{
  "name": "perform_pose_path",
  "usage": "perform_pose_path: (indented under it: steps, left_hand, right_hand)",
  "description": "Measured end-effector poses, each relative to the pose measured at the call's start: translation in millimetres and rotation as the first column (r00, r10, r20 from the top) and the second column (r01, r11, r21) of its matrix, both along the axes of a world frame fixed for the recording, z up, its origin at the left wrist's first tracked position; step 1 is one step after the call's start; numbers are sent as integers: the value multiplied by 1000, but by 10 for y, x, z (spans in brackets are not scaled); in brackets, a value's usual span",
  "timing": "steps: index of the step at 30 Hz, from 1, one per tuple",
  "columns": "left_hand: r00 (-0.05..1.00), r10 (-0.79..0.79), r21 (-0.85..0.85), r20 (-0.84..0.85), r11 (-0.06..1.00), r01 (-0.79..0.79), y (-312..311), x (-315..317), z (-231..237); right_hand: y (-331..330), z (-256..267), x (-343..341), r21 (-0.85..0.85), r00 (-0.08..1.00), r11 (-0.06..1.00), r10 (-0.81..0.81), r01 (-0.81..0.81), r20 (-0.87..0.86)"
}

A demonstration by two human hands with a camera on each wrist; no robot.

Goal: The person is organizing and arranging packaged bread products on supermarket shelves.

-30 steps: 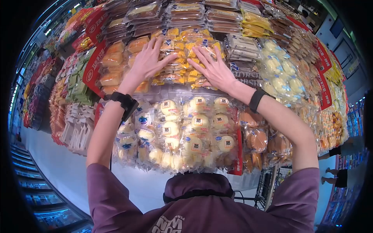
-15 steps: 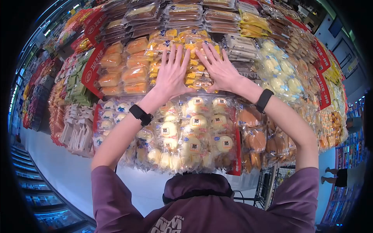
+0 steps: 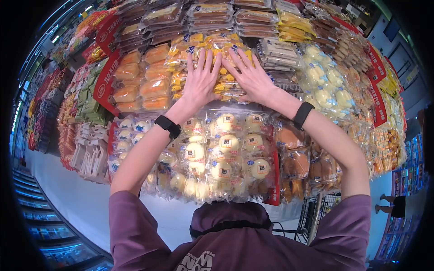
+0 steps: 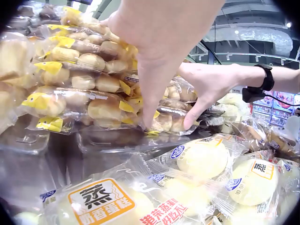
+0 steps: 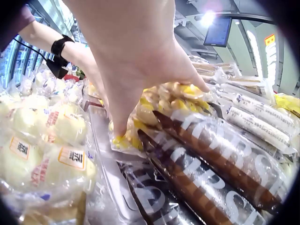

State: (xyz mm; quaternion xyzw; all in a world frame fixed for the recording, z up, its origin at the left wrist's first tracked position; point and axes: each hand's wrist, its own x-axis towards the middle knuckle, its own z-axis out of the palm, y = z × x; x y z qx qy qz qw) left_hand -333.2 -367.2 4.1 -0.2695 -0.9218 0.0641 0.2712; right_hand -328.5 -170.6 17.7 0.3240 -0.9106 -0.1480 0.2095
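Observation:
Several clear packets of small round bread rolls with yellow printing (image 3: 180,53) are stacked in the middle of the display in the head view. My left hand (image 3: 201,82) rests over the stack's left part, fingers straight and slightly spread toward the back. Beside it, my right hand (image 3: 254,80) lies over the right part with fingers fanned out. Both thumbs point inward along the stack's front edge. In the left wrist view, the thumb tips touch the lower front of the bread roll packets (image 4: 84,82). The right fingertips are partly hidden behind that hand in the right wrist view.
Wrapped round steamed cakes (image 3: 226,143) fill the section nearest me. Orange-topped buns (image 3: 157,88) lie left of the stack, and dark long packets (image 5: 206,154) lie right. A red divider strip (image 3: 275,176) edges the cakes. A shopping cart (image 3: 312,217) stands at lower right.
My left hand has moved right and nearer to me, from the stack's left side to its front. The right hand has shifted only slightly, and its fingers stay spread.

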Motion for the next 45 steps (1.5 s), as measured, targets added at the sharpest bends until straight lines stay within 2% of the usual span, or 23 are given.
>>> perform_pose_path:
  steps: [3, 9, 11, 14, 15, 17, 20, 22, 24, 25, 27, 28, 30, 32, 34, 36, 38, 41, 45]
  left_hand:
    - [1000, -11, -12, 5, 1000, 11, -45, 14, 24]
    - [999, -36, 42, -11, 998, 36, -26, -32, -17]
    - [1000, -20, 45, -16, 999, 21, 11, -79, -43]
    - [1000, 13, -30, -24, 999, -14, 23, -43, -7]
    - [996, -83, 81, -32, 993, 85, -1, -15, -8]
    - [960, -269, 287, -80, 916, 280, -70, 33, -5]
    - [986, -99, 476, -136, 866, 153, -299, 77, 283]
    - [1000, -11, 782, -21, 622, 23, -573, -99, 505]
    - [982, 43, 886, 186, 425, -187, -977, -641, 409]
    - [956, -33, 885, 292, 389, -256, -1014, -679, 442]
    - [858, -197, 855, 475, 336, -396, -1054, -772, 498]
    - [825, -212, 832, 524, 332, -444, -1055, -858, 515]
    - [749, -241, 778, 617, 327, -536, -1027, -979, 553]
    - [775, -208, 779, 596, 384, -496, -1005, -1022, 555]
    - [798, -180, 772, 576, 440, -458, -947, -1055, 536]
    - [776, -272, 795, 569, 426, -433, -876, -1089, 460]
    - [744, -331, 793, 581, 435, -426, -842, -1125, 382]
    - [669, -392, 760, 631, 484, -434, -786, -1092, 392]
    - [742, -368, 810, 561, 429, -399, -717, -1060, 372]
  right_hand:
    - [8, 70, 125, 45, 995, 997, -66, 63, 73]
    - [-46, -109, -7, 103, 988, 986, -126, 135, -85]
    - [-66, -161, -60, 53, 989, 991, -120, 125, -92]
    - [-61, -206, -98, 38, 987, 992, -115, 120, -110]
    - [-70, -180, -82, 40, 987, 992, -113, 118, -118]
    - [-43, -128, -38, 45, 992, 992, -118, 119, -36]
    - [-16, -56, 19, 74, 991, 989, -132, 131, 10]
    - [-19, -36, 53, 130, 988, 980, -154, 153, -3]
    - [-57, 12, 107, -2, 994, 996, -91, 91, 66]
    - [-86, 23, 136, -68, 994, 996, -56, 63, 96]
    - [-180, 13, 184, -75, 998, 997, 28, -24, 62]
    - [-225, 0, 190, -78, 997, 995, 69, -65, 46]
    - [-276, -38, 152, 28, 988, 987, 155, -155, 3]
    - [-292, -83, 106, 173, 961, 950, 273, -261, -49]
    - [-270, -121, 43, 231, 962, 945, 257, -230, -94]
    - [-246, -130, -17, 296, 964, 934, 241, -197, -117]
    - [-225, -108, -75, 369, 968, 915, 222, -164, -121]
    - [-203, -109, -121, 371, 971, 916, 211, -155, -116]
    - [-204, -24, -65, 372, 975, 912, 211, -171, -71]
